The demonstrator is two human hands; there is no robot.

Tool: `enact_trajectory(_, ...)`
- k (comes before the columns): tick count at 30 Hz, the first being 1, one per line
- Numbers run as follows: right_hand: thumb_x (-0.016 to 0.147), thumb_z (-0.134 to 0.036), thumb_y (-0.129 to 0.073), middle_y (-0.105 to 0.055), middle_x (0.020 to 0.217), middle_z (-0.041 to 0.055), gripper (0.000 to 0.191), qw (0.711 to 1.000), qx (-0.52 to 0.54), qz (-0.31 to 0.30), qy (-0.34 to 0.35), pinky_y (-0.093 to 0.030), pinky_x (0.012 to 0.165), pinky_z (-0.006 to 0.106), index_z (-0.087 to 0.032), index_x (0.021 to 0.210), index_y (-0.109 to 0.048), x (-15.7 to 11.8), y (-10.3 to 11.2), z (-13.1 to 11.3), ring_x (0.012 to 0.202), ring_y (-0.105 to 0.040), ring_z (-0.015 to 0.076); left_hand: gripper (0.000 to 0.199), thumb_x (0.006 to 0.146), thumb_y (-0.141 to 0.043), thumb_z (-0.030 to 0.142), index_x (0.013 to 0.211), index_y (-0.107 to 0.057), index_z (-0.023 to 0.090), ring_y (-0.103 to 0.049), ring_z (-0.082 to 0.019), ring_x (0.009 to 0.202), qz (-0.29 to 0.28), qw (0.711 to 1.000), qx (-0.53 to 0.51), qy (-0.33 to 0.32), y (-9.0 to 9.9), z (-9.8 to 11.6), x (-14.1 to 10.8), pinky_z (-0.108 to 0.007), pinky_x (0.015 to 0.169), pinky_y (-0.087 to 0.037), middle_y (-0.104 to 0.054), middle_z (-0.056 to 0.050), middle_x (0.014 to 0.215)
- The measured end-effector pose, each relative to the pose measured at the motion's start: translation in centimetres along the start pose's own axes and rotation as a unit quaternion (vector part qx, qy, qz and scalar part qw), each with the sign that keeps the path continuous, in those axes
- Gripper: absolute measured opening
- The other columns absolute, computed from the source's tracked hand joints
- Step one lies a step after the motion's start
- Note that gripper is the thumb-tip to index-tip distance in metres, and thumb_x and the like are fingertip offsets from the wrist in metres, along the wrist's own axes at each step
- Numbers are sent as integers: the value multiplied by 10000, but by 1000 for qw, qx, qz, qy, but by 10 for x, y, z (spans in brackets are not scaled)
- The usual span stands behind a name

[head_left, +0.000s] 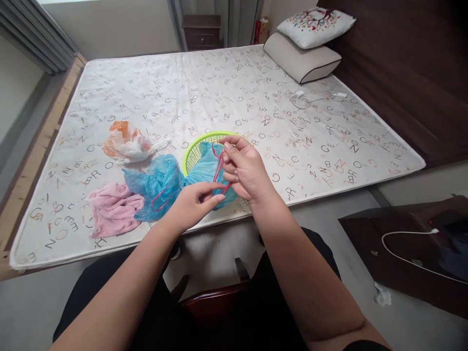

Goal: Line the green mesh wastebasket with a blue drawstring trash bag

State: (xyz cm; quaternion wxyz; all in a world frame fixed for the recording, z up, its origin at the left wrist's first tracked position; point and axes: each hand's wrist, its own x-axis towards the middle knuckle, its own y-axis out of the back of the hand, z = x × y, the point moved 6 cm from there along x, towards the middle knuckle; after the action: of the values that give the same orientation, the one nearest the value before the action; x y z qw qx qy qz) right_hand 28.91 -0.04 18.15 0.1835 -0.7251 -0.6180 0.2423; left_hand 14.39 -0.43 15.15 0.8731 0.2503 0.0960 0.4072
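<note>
A thin red string (218,168) runs in loops between my two hands. My right hand (241,165) pinches its upper part, fingers curled. Lower down, my left hand (195,204) grips the string between thumb and index finger. Just behind them a blue plastic bag (203,165) lies gathered, partly in a green-rimmed basket (190,155). Part of the basket is hidden by my right hand. Beside my left hand sits another crumpled blue plastic bag (157,178), with a red string loop on it.
A pink cloth (115,209) and an orange-and-white plastic bag (126,144) lie to the left on the letter-printed mattress (153,97). Two pillows (303,56) are stacked at the far right. A white cable (302,100) lies near them. A dark cabinet (395,253) stands at the right.
</note>
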Motion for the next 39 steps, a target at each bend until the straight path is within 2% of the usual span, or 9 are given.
enact_trajectory(4, 922, -378, -714, -559, 735, -80, 207, 999, -44, 15, 14, -280, 376, 147, -244, 1028, -597, 2, 6, 1, 429, -354, 20, 276, 949, -665, 397, 822, -770, 175, -591, -151, 684, -56, 998, -25, -25, -4, 3, 1, -261, 660, -445, -684, -31, 734)
enact_trajectory(10, 982, -385, -573, -675, 822, -18, 152, 985, -121, 125, -22, -482, 463, 193, -244, 1040, -573, 12, 44, -1, 524, -581, 79, 347, 939, -685, 475, 800, -730, 160, -491, -116, 569, -18, 978, -202, 41, 7, -16, -3, -237, 547, -379, -592, -13, 636)
enact_trajectory(18, 974, -351, -478, -633, 893, -15, 141, 944, -191, 218, 155, -514, 556, 193, -286, 1079, -547, 9, 62, -15, 676, -663, 95, 328, 920, -730, 450, 793, -643, 160, -518, -111, 567, 3, 922, -380, 68, 2, -34, -1, -231, 545, -377, -585, -5, 645)
enact_trajectory(23, 867, -228, -570, -686, 985, 17, 128, 955, -264, 122, 60, -473, 475, 201, -235, 990, -606, 17, 54, -1, 601, -624, 89, 332, 888, -750, 422, 750, -592, 166, -535, -124, 577, 9, 898, -433, 71, 1, -28, 0, -248, 566, -399, -587, -6, 658)
enact_trajectory(27, 849, -222, -658, -636, 1379, 46, 498, 954, -291, 22, 65, -587, 615, 267, -315, 1330, -567, 12, 30, 3, 768, -674, 123, 338, 873, -751, 418, 749, -553, 174, -533, -135, 573, 8, 896, -439, 63, -1, -22, 1, -267, 597, -413, -607, -12, 649)
enact_trajectory(30, 848, -234, -706, -545, 1515, 46, 676, 946, -312, -13, 86, -620, 776, 322, -369, 1470, -476, 6, 19, 4, 915, -665, 149, 350, 883, -733, 430, 740, -540, 176, -542, -145, 582, -12, 893, -445, 65, -3, -21, 0, -273, 599, -410, -617, -23, 644)
enact_trajectory(32, 843, -234, -727, -593, 1455, 46, 625, 941, -328, -28, 83, -613, 816, 326, -346, 1427, -533, 6, 16, 5, 924, -650, 150, 369, 887, -726, 447, 725, -537, 175, -555, -153, 592, -23, 893, -444, 69, -4, -21, -1, -271, 587, -404, -613, -29, 638)
enact_trajectory(35, 878, -246, -697, -721, 1111, 36, 356, 948, -308, -50, 63, -593, 744, 283, -266, 1231, -656, 8, 17, 7, 819, -638, 133, 381, 899, -718, 471, 737, -549, 171, -571, -152, 591, -19, 895, -438, 80, -4, -23, -1, -266, 581, -415, -636, -43, 657)
enact_trajectory(39, 907, -299, -681, -686, 825, -8, 102, 972, -225, 0, 68, -542, 603, 223, -225, 974, -660, 11, 28, -3, 645, -590, 95, 353, 891, -752, 476, 826, -609, 160, -599, -131, 577, 51, 895, -434, 90, 2, -30, 2, -251, 576, -456, -703, -58, 746)
